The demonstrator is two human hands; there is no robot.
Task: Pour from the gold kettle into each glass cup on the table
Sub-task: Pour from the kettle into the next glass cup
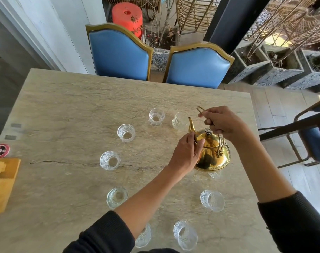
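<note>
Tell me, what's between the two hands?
In the head view, the shiny gold metal kettle sits between them: the left hand touches its side, and the right hand grips its thin handle.

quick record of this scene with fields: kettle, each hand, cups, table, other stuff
kettle: gold kettle, lid on, spout toward the far cups
right hand: right hand grips the handle above the kettle
left hand: left hand touches the kettle's side by the spout base
cups: glass cups in a ring, some partly hidden
table: stone-look table
other: two blue chairs behind
</note>
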